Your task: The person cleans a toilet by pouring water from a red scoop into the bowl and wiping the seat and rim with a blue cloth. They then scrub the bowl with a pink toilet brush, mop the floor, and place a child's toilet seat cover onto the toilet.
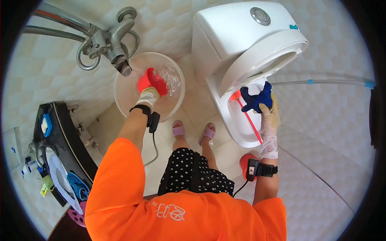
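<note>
My gloved left hand (pixel 148 97) grips a red plastic water scoop (pixel 152 82), which dips into a clear round plastic tub (pixel 119 98) of rippling water. Over on the right, my right hand (pixel 268 113) wears a long translucent glove and holds a bunched dark-blue cloth (pixel 257 98) above the bowl of a white toilet (pixel 232 126). A toilet brush with a red handle (pixel 249 122) leans in the bowl, its head partly behind the cloth. The toilet seat (pixel 273 64) is raised against the cistern (pixel 229 27).
A chrome shower mixer tap (pixel 113 45) juts from the wall over the tub. To the left stands a black washbasin counter (pixel 63 129) with a blue soap dish (pixel 46 125) and a blue towel (pixel 77 185). A red container (pixel 245 162) sits beside the toilet's front.
</note>
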A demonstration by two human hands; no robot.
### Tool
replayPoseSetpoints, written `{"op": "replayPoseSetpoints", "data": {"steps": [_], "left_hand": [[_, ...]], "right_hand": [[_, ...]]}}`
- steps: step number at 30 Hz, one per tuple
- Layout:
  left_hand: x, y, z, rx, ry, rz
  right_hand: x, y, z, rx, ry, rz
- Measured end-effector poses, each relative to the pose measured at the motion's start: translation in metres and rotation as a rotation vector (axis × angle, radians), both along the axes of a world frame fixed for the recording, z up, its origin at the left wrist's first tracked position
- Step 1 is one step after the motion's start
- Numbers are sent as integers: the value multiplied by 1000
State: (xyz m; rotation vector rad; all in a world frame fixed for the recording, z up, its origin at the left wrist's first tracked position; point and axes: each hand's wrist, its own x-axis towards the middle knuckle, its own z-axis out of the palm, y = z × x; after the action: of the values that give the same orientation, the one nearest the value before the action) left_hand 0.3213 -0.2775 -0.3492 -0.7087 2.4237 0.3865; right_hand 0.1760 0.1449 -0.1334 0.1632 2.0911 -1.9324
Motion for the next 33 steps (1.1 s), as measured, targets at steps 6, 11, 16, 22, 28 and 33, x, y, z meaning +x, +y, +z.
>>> {"op": "replayPoseSetpoints", "data": {"steps": [6, 11, 16, 22, 28, 33], "left_hand": [[36, -18, 65, 692, -34, 836], [81, 10, 189, 789, 159, 690], [106, 56, 306, 676, 183, 594], [90, 108, 423, 700, 87, 432], [42, 170, 478, 941, -33, 371], [-11, 214, 494, 1068, -16, 342]], "right_hand": [[25, 10, 2, -14, -49, -26], [31, 12, 5, 31, -23, -14], [29, -6, 13, -296, -179, 21], [33, -6, 7, -689, -298, -3], [38, 9, 26, -1208, -313, 44], [29, 16, 30, -1418, -235, -41]]}}
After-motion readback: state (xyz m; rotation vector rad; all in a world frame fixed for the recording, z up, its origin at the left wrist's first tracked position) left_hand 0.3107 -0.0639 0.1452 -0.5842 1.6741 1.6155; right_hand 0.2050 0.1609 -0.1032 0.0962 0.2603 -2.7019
